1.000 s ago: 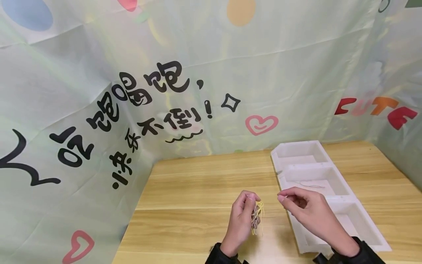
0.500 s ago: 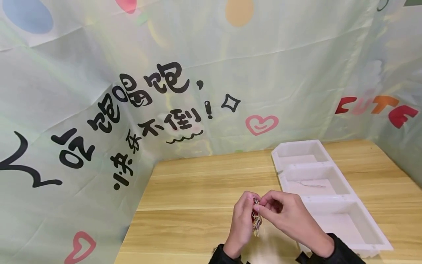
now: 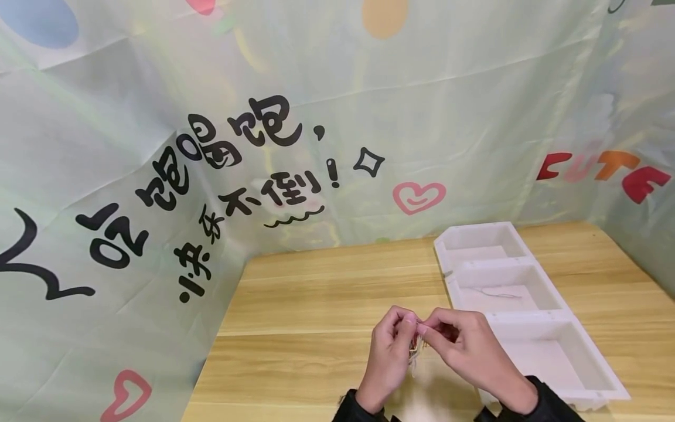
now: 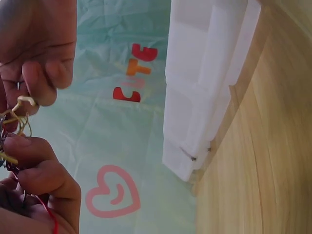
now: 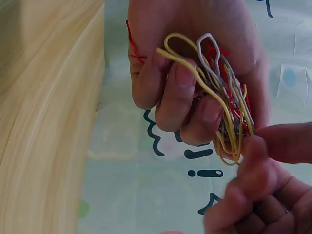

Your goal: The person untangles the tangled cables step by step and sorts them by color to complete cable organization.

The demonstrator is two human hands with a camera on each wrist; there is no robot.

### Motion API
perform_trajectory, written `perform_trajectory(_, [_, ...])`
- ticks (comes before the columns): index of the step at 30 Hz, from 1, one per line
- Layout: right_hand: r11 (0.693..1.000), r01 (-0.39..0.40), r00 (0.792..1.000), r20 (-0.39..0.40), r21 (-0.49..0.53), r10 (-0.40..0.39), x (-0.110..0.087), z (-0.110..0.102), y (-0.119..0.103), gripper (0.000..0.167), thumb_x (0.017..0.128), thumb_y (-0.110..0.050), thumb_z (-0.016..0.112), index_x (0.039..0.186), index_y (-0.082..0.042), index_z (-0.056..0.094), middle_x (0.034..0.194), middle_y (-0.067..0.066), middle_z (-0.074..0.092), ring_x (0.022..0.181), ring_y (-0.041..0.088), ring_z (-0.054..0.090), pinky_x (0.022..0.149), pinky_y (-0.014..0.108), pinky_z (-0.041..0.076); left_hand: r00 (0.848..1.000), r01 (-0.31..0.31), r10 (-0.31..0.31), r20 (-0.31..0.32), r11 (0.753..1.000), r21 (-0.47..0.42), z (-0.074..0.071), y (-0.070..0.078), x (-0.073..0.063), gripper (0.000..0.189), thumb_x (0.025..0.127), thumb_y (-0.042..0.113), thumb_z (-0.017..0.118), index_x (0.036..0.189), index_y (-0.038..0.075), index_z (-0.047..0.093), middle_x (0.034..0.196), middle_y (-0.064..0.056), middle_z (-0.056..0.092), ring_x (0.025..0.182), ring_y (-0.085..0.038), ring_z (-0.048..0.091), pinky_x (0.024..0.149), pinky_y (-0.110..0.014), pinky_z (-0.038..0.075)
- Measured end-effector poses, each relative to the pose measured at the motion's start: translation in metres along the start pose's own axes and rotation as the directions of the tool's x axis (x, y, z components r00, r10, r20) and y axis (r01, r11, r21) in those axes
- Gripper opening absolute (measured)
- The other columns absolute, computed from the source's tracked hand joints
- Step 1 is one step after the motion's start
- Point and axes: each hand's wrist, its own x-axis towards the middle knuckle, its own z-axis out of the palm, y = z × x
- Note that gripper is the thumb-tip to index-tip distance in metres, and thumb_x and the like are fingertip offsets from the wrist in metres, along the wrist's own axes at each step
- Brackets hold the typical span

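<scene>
A bundle of thin looped strings (image 5: 229,107) in yellow, grey and red lies in my left hand (image 3: 389,354), gripped by curled fingers. One red end sticks out past the palm side in the right wrist view. My right hand (image 3: 471,346) meets it from the right, its thumb and forefinger pinching at the top of the bundle (image 3: 415,349). Seen from the left wrist, yellow loops (image 4: 22,114) hang between both hands. Exactly which strand the right fingertips pinch is hidden.
A white tray (image 3: 548,293) with three compartments stands right of the hands, partly behind the right hand. A pale thin string (image 3: 498,294) lies in its middle compartment. The wooden table (image 3: 316,293) is backed by a printed cloth (image 3: 474,129) on several sides.
My right hand has come left from above the tray's edge to the bundle and now pinches at it. The left hand keeps its grip, turning the bundle slightly.
</scene>
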Motion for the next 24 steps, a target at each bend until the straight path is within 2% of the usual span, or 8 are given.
perform_trajectory(4, [1.0, -0.026, 0.999, -0.044, 0.012, 0.026, -0.001, -0.001, 0.0, 0.025, 0.092, -0.004, 0.073, 0.083, -0.026, 0.069, 0.068, -0.013, 0.057, 0.052, 0.004, 0.047, 0.046, 0.021, 0.037, 1.0, -0.002, 0.002, -0.003, 1.0, 0.011, -0.002, -0.001, -0.001, 0.022, 0.108, 0.019, 0.05, 0.101, 0.002, 0.06, 0.07, -0.004, 0.049, 0.057, -0.001, 0.042, 0.052, -0.015, 0.035])
perform_trajectory(6, [0.998, -0.044, 0.996, -0.077, 0.046, 0.047, -0.001, -0.004, 0.001, 0.021, 0.093, -0.002, 0.071, 0.086, -0.021, 0.07, 0.067, -0.009, 0.057, 0.052, 0.006, 0.048, 0.046, 0.022, 0.038, 1.0, 0.005, -0.004, -0.009, 1.0, 0.01, -0.003, -0.001, -0.001, 0.022, 0.108, 0.02, 0.05, 0.102, 0.001, 0.06, 0.07, -0.001, 0.048, 0.057, -0.001, 0.042, 0.053, -0.015, 0.036])
perform_trajectory(11, [0.983, -0.135, 0.972, -0.178, 0.122, 0.156, 0.003, -0.018, 0.004, 0.008, 0.096, -0.003, 0.068, 0.094, -0.01, 0.071, 0.064, 0.0, 0.059, 0.051, 0.015, 0.055, 0.048, 0.025, 0.043, 0.999, 0.026, -0.026, -0.024, 1.0, -0.01, -0.007, -0.005, -0.003, 0.025, 0.108, 0.021, 0.051, 0.104, -0.001, 0.06, 0.071, 0.0, 0.047, 0.057, -0.002, 0.041, 0.053, -0.016, 0.035])
perform_trajectory(16, [0.975, -0.204, 0.954, -0.207, 0.089, 0.219, 0.004, -0.034, 0.008, 0.005, 0.097, -0.008, 0.068, 0.1, -0.007, 0.072, 0.066, 0.003, 0.063, 0.055, 0.017, 0.059, 0.051, 0.025, 0.043, 1.0, 0.024, -0.024, -0.01, 1.0, -0.019, -0.009, -0.006, -0.003, 0.025, 0.109, 0.02, 0.049, 0.106, -0.002, 0.059, 0.07, -0.003, 0.046, 0.057, -0.002, 0.039, 0.053, -0.016, 0.034])
perform_trajectory(19, [0.969, -0.237, 0.94, -0.233, 0.073, 0.248, 0.003, -0.042, 0.009, 0.006, 0.097, -0.01, 0.069, 0.099, -0.005, 0.072, 0.065, 0.003, 0.063, 0.055, 0.017, 0.059, 0.05, 0.026, 0.042, 0.999, 0.025, -0.026, -0.025, 0.999, -0.024, -0.011, -0.007, -0.002, 0.024, 0.109, 0.018, 0.048, 0.106, -0.003, 0.059, 0.07, -0.003, 0.045, 0.056, -0.003, 0.039, 0.053, -0.016, 0.034])
perform_trajectory(24, [0.969, -0.239, 0.918, -0.312, 0.058, 0.245, 0.001, -0.059, 0.015, 0.007, 0.097, -0.007, 0.069, 0.098, 0.0, 0.071, 0.065, 0.003, 0.062, 0.053, 0.014, 0.057, 0.047, 0.028, 0.037, 0.997, 0.045, -0.046, -0.06, 0.999, -0.019, -0.015, -0.008, -0.001, 0.026, 0.109, 0.021, 0.049, 0.105, -0.003, 0.061, 0.07, 0.0, 0.045, 0.057, -0.004, 0.04, 0.052, -0.016, 0.036])
